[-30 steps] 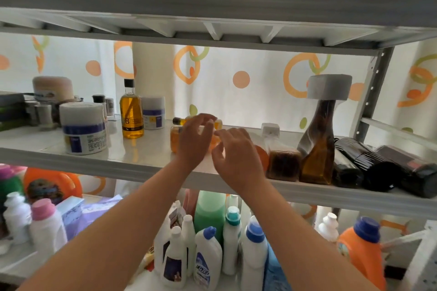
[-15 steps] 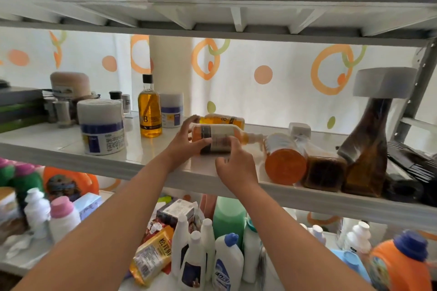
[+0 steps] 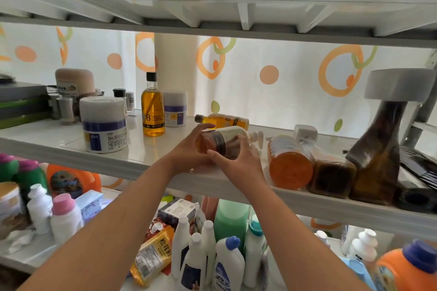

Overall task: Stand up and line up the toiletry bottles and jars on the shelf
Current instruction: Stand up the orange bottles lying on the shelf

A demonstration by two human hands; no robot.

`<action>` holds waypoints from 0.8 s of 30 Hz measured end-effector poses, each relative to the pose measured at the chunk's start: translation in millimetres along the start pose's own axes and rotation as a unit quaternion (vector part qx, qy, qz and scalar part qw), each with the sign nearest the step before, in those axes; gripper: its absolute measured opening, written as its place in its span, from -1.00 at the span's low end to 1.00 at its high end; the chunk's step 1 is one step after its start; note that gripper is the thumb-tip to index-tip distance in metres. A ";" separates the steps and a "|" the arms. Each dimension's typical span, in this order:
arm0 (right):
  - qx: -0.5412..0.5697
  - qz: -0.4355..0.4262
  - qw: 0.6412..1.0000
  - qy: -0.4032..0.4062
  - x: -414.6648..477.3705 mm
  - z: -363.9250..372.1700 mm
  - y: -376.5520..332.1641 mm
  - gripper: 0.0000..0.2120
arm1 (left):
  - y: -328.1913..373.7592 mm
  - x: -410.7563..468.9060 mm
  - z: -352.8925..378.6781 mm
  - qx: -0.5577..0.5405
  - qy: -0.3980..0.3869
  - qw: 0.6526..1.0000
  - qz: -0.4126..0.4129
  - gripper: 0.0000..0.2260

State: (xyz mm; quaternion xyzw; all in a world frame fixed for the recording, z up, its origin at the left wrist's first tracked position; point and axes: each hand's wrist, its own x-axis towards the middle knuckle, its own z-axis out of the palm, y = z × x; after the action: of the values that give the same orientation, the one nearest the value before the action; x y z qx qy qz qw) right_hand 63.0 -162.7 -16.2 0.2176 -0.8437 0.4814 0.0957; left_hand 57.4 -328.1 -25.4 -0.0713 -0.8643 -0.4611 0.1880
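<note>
Both hands hold an amber pump bottle (image 3: 224, 140) with a pale label, lying on its side just above the white shelf (image 3: 151, 160). My left hand (image 3: 189, 151) grips its base end and my right hand (image 3: 236, 163) cups it from below. Behind it a small yellow bottle (image 3: 224, 121) lies flat. To the right an orange bottle (image 3: 287, 163) and a brown square bottle (image 3: 331, 175) lie on their sides. A tall yellow bottle (image 3: 152, 107) and two white jars, one large (image 3: 104, 124) and one small (image 3: 175, 112), stand upright at the left.
A tall brown bottle with a grey cap (image 3: 383, 144) stands at the right, with black tubes (image 3: 418, 168) lying beyond it. Boxes and small jars crowd the shelf's far left (image 3: 26, 104). The upper shelf (image 3: 212, 14) hangs low overhead. Detergent bottles (image 3: 212, 255) fill the shelf below.
The hands closed on the pump bottle and lifted it off the shelf, tilting its base toward me. The view has drawn closer to the shelf.
</note>
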 end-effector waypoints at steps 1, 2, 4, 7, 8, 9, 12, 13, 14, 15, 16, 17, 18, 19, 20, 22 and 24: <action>-0.014 -0.004 1.000 0.000 -1.7 1.3 0.1 -0.18 | 0.1 -1.0 1.7 0.025 0.004 1.000 0.013 -0.27; -0.025 -0.009 1.000 0.001 -3.5 2.1 0.0 -0.18 | 0.5 -1.4 3.8 0.051 0.010 0.998 0.029 -0.24; -0.035 -0.016 0.999 0.006 -5.7 2.4 0.4 -0.19 | 0.1 -2.9 6.9 0.108 0.028 0.991 0.068 -0.22; -0.011 -0.015 1.000 0.015 -5.1 1.6 3.0 -0.20 | 0.9 -7.1 7.3 0.134 0.041 0.984 0.110 -0.23; -0.002 -0.012 1.000 0.018 -4.6 1.1 3.4 -0.21 | 1.7 -8.2 6.7 0.117 0.044 0.986 0.111 -0.25; 0.005 -0.009 1.000 0.021 -3.9 1.1 3.9 -0.21 | 3.1 -9.2 6.0 0.096 0.047 0.988 0.109 -0.27; 0.021 -0.006 0.999 0.024 -3.1 0.7 3.6 -0.25 | 8.1 -10.2 4.2 0.059 0.036 0.995 0.076 -0.27; 0.019 -0.008 1.000 0.021 -3.3 0.9 3.4 -0.26 | 8.7 -10.4 4.0 0.056 0.024 0.996 0.063 -0.27; 0.013 -0.010 1.000 0.019 -3.7 1.1 3.4 -0.26 | 9.2 -10.3 3.9 0.052 0.013 0.997 0.052 -0.28; 0.008 -0.012 1.000 0.021 -3.8 1.3 3.8 -0.27 | 8.7 -10.2 3.8 0.049 0.010 0.998 0.045 -0.29; 0.006 -0.017 0.999 0.029 -4.2 1.4 4.2 -0.28 | 8.2 -10.1 3.8 0.048 0.012 0.998 0.040 -0.30; 0.005 -0.022 0.999 0.039 -4.4 1.6 5.0 -0.29 | 7.9 -10.6 3.9 0.050 0.017 0.998 0.036 -0.31; 0.003 -0.028 0.998 0.048 -4.8 1.7 5.5 -0.30 | 7.6 -10.8 3.9 0.052 0.022 0.998 0.033 -0.32; 0.000 -0.033 0.998 0.053 -4.9 2.1 6.0 -0.31 | 7.1 -10.9 3.6 0.053 0.025 0.998 0.030 -0.33; -0.003 -0.036 0.998 0.056 -4.9 2.3 6.5 -0.33 | 7.2 -11.1 3.0 0.050 0.027 0.998 0.025 -0.34; -0.007 -0.041 0.997 0.059 -5.6 3.0 6.6 -0.40 | 7.9 -11.8 1.3 0.027 0.034 0.999 0.012 -0.40; -0.021 -0.049 0.996 0.066 -7.3 4.7 6.2 -0.50 | 9.0 -12.5 -0.6 0.009 0.047 0.999 0.004 -0.48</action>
State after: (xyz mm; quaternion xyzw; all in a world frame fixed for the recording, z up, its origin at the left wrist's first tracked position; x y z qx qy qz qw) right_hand 66.9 -161.9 -26.2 0.2245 -0.8336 0.4718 0.1794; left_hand 71.7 -322.9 -23.1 -0.0516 -0.8585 -0.4552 0.2307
